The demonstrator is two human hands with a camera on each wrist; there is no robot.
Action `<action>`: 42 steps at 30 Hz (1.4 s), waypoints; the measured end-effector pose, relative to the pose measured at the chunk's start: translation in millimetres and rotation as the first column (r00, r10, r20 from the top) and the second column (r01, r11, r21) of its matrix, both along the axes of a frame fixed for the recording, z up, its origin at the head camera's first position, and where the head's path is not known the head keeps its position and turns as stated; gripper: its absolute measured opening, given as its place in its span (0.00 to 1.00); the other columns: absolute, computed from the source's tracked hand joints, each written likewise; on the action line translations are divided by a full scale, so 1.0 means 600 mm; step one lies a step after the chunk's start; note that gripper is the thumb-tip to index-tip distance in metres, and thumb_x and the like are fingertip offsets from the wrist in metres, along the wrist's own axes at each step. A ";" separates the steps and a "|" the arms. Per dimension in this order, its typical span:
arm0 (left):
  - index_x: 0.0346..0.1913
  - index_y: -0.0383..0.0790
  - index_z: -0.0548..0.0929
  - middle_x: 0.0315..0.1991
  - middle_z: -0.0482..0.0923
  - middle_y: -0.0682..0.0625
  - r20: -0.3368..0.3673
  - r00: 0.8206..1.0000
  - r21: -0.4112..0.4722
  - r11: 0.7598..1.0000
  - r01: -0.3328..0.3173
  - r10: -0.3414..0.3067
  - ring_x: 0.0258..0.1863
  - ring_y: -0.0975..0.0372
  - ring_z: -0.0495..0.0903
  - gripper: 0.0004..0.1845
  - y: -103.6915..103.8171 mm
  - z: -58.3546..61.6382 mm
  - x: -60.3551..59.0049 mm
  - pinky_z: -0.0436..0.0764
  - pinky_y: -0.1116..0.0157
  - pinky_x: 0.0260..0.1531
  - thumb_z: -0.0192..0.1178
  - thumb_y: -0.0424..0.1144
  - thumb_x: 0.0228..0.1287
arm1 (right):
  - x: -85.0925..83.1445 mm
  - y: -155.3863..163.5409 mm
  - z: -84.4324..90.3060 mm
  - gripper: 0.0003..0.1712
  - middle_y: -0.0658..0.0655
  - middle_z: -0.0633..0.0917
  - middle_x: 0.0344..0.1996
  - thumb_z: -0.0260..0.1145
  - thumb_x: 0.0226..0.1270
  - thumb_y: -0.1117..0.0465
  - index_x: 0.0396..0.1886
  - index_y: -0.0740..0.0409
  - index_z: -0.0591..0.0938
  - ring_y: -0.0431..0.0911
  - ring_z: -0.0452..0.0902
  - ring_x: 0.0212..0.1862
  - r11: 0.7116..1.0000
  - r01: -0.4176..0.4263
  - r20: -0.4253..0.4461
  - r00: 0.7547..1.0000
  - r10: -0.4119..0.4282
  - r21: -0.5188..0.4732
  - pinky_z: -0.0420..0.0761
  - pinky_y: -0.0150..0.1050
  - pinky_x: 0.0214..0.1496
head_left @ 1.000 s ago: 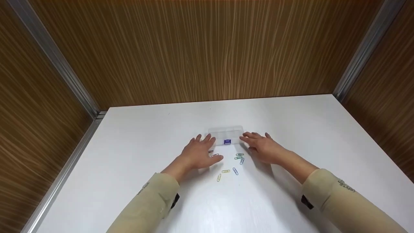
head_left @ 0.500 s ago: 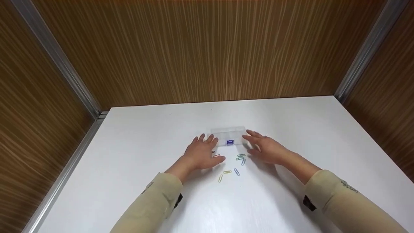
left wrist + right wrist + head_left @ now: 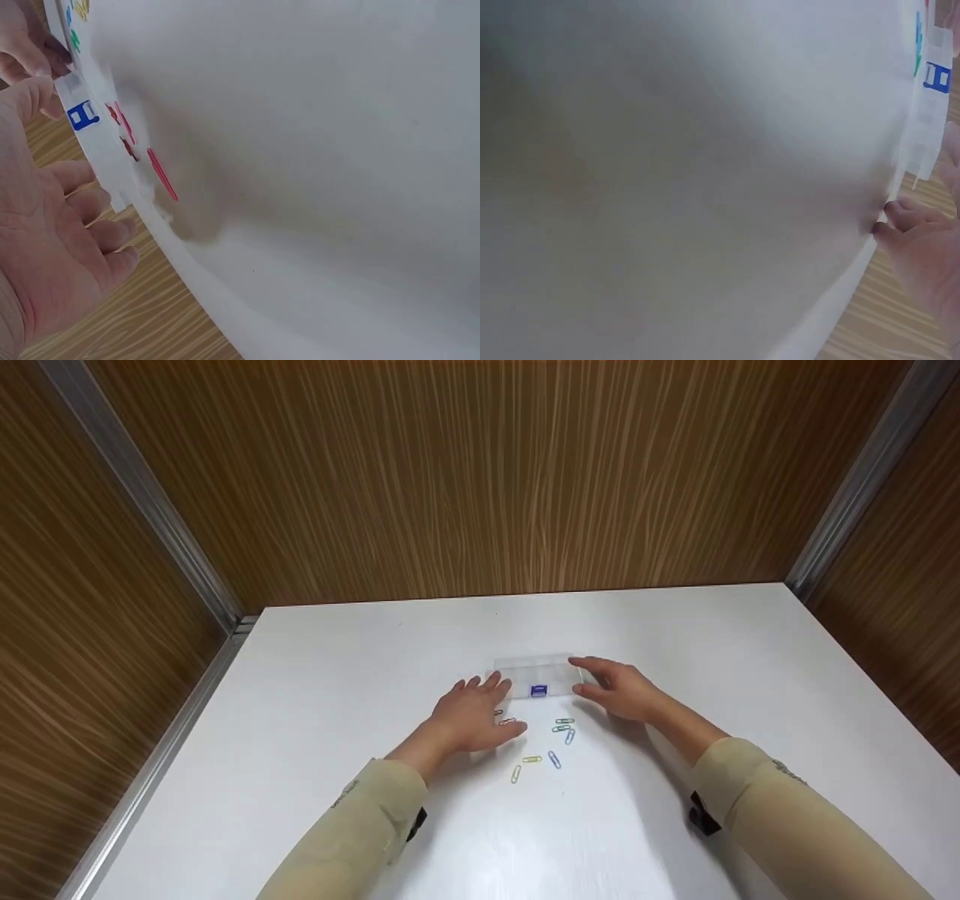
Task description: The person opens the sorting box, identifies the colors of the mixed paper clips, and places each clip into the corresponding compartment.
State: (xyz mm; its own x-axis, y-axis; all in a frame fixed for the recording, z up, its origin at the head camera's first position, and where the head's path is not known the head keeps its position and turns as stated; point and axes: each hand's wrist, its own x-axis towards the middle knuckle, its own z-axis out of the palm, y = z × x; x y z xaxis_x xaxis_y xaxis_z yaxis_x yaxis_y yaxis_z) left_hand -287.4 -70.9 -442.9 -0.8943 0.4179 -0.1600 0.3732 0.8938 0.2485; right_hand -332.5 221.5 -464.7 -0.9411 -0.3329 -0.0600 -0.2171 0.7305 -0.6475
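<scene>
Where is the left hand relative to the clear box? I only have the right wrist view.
Observer: In the head view the left hand lies flat on the table, with its fingertips at the left end of the clear box.
Operator: Is anything loose lying around it?
Observer: Yes. Coloured paper clips are scattered on the near side of the box, between the two hands. A few sit right beside the left thumb.
Operator: How does the right hand sit overall?
Observer: The right hand is at the box's right end, with its fingers stretched over that end. I cannot tell whether they touch it.
</scene>
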 end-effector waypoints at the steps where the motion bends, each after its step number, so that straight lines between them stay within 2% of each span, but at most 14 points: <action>1: 0.85 0.48 0.59 0.85 0.51 0.50 0.000 1.000 -0.002 1.000 0.002 -0.002 0.83 0.47 0.52 0.46 0.001 0.000 0.000 0.49 0.51 0.81 0.49 0.69 0.73 | -0.002 0.001 -0.002 0.35 0.62 0.67 0.80 0.65 0.80 0.48 0.82 0.47 0.70 0.63 0.56 0.81 1.000 0.001 0.009 1.000 -0.001 -0.013 0.55 0.61 0.80; 10: 0.84 0.46 0.62 0.84 0.55 0.48 -0.040 0.999 -0.002 1.000 0.002 -0.002 0.83 0.47 0.52 0.44 0.003 -0.002 -0.002 0.48 0.49 0.81 0.51 0.68 0.74 | -0.006 0.005 -0.012 0.33 0.58 0.65 0.81 0.63 0.82 0.47 0.82 0.40 0.69 0.61 0.54 0.82 0.995 0.003 0.062 0.998 0.003 -0.095 0.54 0.61 0.80; 15: 0.82 0.45 0.67 0.82 0.61 0.46 -0.106 0.994 -0.015 1.000 0.005 -0.006 0.82 0.48 0.55 0.41 0.007 -0.006 -0.007 0.49 0.47 0.80 0.53 0.66 0.75 | -0.004 0.003 -0.015 0.32 0.56 0.65 0.82 0.62 0.83 0.47 0.82 0.37 0.69 0.60 0.53 0.83 0.994 0.028 0.079 0.997 -0.020 -0.102 0.54 0.62 0.80; 18: 0.81 0.47 0.68 0.81 0.64 0.47 -0.138 0.990 0.007 1.000 0.012 -0.011 0.82 0.50 0.57 0.39 0.010 -0.003 -0.011 0.48 0.48 0.80 0.54 0.64 0.75 | -0.004 0.003 -0.015 0.32 0.56 0.65 0.82 0.61 0.83 0.47 0.82 0.37 0.68 0.60 0.53 0.83 0.994 0.028 0.079 0.997 -0.020 -0.103 0.53 0.62 0.80; 23: 0.80 0.49 0.70 0.78 0.69 0.49 -0.161 0.986 0.133 0.989 0.060 -0.038 0.80 0.54 0.62 0.35 0.017 0.008 -0.025 0.46 0.52 0.81 0.60 0.57 0.77 | -0.006 0.005 -0.016 0.32 0.55 0.64 0.82 0.61 0.83 0.46 0.83 0.35 0.68 0.60 0.52 0.83 0.993 0.038 0.098 0.995 -0.027 -0.112 0.52 0.63 0.80; 27: 0.78 0.51 0.74 0.74 0.75 0.53 -0.167 0.986 0.284 0.956 0.071 -0.023 0.76 0.53 0.69 0.31 0.022 0.010 -0.041 0.57 0.53 0.79 0.65 0.51 0.75 | -0.005 0.005 -0.019 0.32 0.54 0.64 0.82 0.61 0.83 0.46 0.82 0.35 0.68 0.59 0.53 0.83 0.992 0.044 0.106 0.994 -0.031 -0.117 0.54 0.62 0.80; 31: 0.75 0.51 0.78 0.67 0.82 0.52 -0.139 0.990 0.429 0.902 0.057 0.003 0.69 0.54 0.78 0.30 0.025 0.004 -0.059 0.72 0.55 0.70 0.69 0.47 0.73 | -0.005 0.004 -0.021 0.32 0.55 0.66 0.81 0.61 0.83 0.48 0.82 0.36 0.69 0.59 0.55 0.83 0.994 0.030 0.092 0.996 -0.020 -0.109 0.55 0.61 0.80; 33: 0.74 0.49 0.79 0.63 0.85 0.52 -0.104 0.995 0.488 0.872 0.048 0.003 0.64 0.58 0.81 0.29 0.027 0.000 -0.068 0.76 0.57 0.67 0.70 0.46 0.72 | -0.004 0.004 -0.020 0.31 0.56 0.66 0.81 0.61 0.83 0.48 0.82 0.36 0.69 0.60 0.55 0.82 0.994 0.024 0.087 0.996 -0.015 -0.105 0.55 0.62 0.80; 36: 0.71 0.47 0.82 0.59 0.85 0.50 -0.027 1.000 0.558 0.829 0.025 -0.012 0.60 0.59 0.80 0.28 0.030 -0.004 -0.082 0.77 0.57 0.64 0.72 0.43 0.70 | -0.003 0.004 -0.019 0.31 0.56 0.66 0.81 0.61 0.83 0.46 0.82 0.34 0.69 0.60 0.55 0.82 0.994 0.036 0.091 0.996 -0.027 -0.099 0.55 0.63 0.80; 39: 0.68 0.47 0.84 0.58 0.84 0.52 0.064 0.997 0.577 0.817 -0.011 -0.032 0.59 0.59 0.78 0.25 0.032 -0.007 -0.093 0.75 0.57 0.65 0.72 0.39 0.70 | -0.003 0.005 -0.018 0.31 0.55 0.66 0.81 0.61 0.83 0.46 0.82 0.34 0.69 0.61 0.55 0.82 0.994 0.039 0.094 0.995 -0.030 -0.103 0.54 0.64 0.80; 42: 0.65 0.49 0.86 0.57 0.83 0.55 0.135 0.990 0.562 0.826 -0.040 -0.043 0.60 0.59 0.76 0.22 0.035 -0.009 -0.101 0.73 0.56 0.66 0.71 0.36 0.69 | -0.004 0.008 -0.016 0.31 0.55 0.65 0.81 0.61 0.83 0.46 0.82 0.34 0.69 0.60 0.54 0.82 0.993 0.041 0.098 0.995 -0.030 -0.112 0.54 0.63 0.80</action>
